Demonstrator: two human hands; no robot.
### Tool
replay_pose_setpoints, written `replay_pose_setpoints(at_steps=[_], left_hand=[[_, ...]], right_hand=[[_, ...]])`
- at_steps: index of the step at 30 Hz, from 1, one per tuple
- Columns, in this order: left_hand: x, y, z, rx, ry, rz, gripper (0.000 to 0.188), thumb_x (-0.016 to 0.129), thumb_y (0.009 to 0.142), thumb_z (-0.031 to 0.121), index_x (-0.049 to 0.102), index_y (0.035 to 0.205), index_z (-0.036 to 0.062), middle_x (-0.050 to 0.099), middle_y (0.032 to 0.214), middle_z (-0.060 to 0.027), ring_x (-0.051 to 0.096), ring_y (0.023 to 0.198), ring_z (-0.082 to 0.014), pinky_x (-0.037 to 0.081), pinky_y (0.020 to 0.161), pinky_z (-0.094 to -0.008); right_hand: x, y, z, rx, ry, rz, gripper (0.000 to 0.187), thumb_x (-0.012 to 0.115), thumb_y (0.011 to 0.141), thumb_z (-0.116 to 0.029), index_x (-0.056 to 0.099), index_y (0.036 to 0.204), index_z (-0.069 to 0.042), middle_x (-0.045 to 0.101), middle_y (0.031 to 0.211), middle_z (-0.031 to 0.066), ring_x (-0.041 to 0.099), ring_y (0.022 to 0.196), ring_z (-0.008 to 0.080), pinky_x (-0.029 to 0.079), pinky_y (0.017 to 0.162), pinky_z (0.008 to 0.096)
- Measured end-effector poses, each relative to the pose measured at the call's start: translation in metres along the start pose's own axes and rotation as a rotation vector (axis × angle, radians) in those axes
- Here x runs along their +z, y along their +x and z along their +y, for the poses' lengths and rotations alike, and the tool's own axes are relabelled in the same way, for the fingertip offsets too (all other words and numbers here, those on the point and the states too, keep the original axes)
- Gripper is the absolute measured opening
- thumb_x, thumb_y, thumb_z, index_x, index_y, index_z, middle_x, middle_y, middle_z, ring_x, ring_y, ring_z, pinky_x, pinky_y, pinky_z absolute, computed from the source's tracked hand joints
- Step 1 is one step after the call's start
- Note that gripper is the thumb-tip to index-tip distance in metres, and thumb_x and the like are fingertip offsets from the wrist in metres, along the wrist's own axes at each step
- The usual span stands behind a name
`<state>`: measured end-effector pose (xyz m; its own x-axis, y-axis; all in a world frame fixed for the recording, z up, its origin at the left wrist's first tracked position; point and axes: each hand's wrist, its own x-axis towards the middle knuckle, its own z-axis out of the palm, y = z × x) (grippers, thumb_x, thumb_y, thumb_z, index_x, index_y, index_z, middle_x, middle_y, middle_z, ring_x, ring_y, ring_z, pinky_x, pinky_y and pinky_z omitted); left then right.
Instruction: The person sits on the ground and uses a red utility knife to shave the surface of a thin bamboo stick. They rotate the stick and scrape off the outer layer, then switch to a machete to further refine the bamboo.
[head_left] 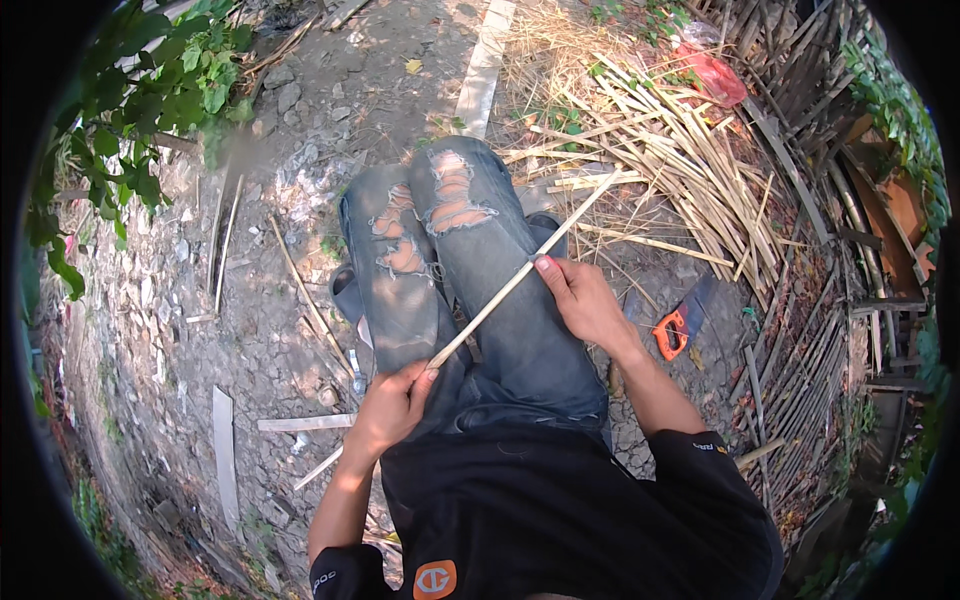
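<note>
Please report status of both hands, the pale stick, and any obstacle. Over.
Left hand closed on pale stick; right hand holding it farther along. Stick slanting over jeans. Orange-handled saw off to the right, out of the way.

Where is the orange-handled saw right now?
In the head view, the saw lies on the ground at the right, beside the person's right hand and on the near side of the pile of pale sticks.
</note>
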<state>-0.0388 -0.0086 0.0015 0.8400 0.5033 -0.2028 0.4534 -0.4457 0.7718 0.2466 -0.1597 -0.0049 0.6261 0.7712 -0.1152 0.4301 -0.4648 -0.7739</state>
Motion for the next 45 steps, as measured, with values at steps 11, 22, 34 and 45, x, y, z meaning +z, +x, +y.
replay_pose_setpoints(at_steps=[11,22,34,45], left_hand=[[0.018,0.047,0.039,0.051,-0.061,-0.009,0.022,0.062,0.106,0.017,0.071,0.107,-0.0030,0.062,0.068,-0.0263,0.065,0.064,-0.0462,0.048,0.057,-0.0462],[-0.063,-0.021,-0.121,-0.234,-0.045,0.843,0.037,0.054,0.113,0.029,0.072,0.118,-0.0029,0.038,0.064,0.0077,0.033,0.057,-0.0036,0.025,0.051,-0.0267],[0.042,-0.078,-0.332,-0.718,0.275,0.014,0.088,0.070,0.095,0.047,0.039,0.154,-0.0106,0.053,0.142,-0.0415,0.045,0.138,-0.0578,0.037,0.118,-0.0549],[0.026,-0.034,-0.302,-0.551,0.319,0.188,0.069,0.075,0.092,0.028,0.054,0.141,-0.0161,0.059,0.132,-0.0409,0.054,0.130,-0.0532,0.044,0.113,-0.0519]], right_hand=[[0.000,-0.005,-0.010,-0.112,0.005,-0.166,0.049,0.054,0.110,-0.040,0.072,0.097,0.004,0.064,0.074,0.0246,0.063,0.071,0.0407,0.049,0.069,0.0476],[-0.013,0.026,0.106,0.262,0.609,0.304,0.017,0.067,0.103,-0.024,0.064,0.100,-0.008,0.052,0.066,-0.0035,0.041,0.048,0.0044,0.033,0.046,0.0233],[-0.020,0.113,0.343,0.619,-0.148,0.523,0.035,0.080,0.079,-0.029,0.076,0.107,-0.008,0.077,0.091,0.0136,0.074,0.086,0.0272,0.056,0.083,0.0388],[0.023,0.219,0.291,0.391,-0.396,0.249,0.035,0.069,0.085,-0.025,0.072,0.115,-0.006,0.074,0.107,0.0278,0.071,0.105,0.0447,0.056,0.095,0.0519]])
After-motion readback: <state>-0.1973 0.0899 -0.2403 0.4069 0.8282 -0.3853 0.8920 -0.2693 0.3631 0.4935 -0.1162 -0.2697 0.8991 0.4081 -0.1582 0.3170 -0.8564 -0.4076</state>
